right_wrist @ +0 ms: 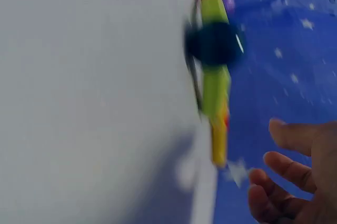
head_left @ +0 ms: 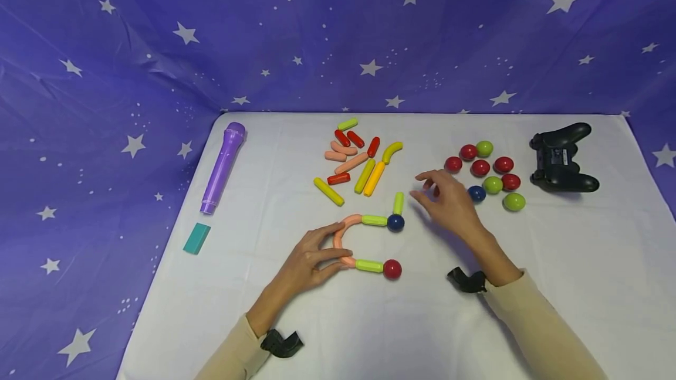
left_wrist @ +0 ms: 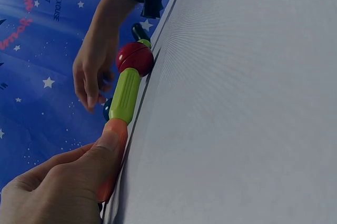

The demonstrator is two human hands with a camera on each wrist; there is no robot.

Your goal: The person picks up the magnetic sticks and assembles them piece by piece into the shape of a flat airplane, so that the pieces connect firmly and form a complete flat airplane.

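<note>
My left hand (head_left: 308,260) holds the salmon-pink curved rods (head_left: 338,239) at the closed end of a U-shaped figure lying on the table. In the left wrist view the thumb presses on one of these rods (left_wrist: 117,142). Each arm of the U continues in a light green rod, the upper one (head_left: 374,221) ending at a blue ball (head_left: 395,223), the lower one (head_left: 369,265) at a red ball (head_left: 392,270). Another light green rod (head_left: 398,203) sticks up from the blue ball. My right hand (head_left: 449,201) hovers to the right of it, fingers loosely bent, holding nothing.
Behind the figure lie loose coloured rods (head_left: 351,163). Several red, green and blue balls (head_left: 480,168) sit just beyond the right hand. A black game controller (head_left: 560,157) is far right; a purple microphone (head_left: 222,169) and a teal block (head_left: 197,238) are at the left edge.
</note>
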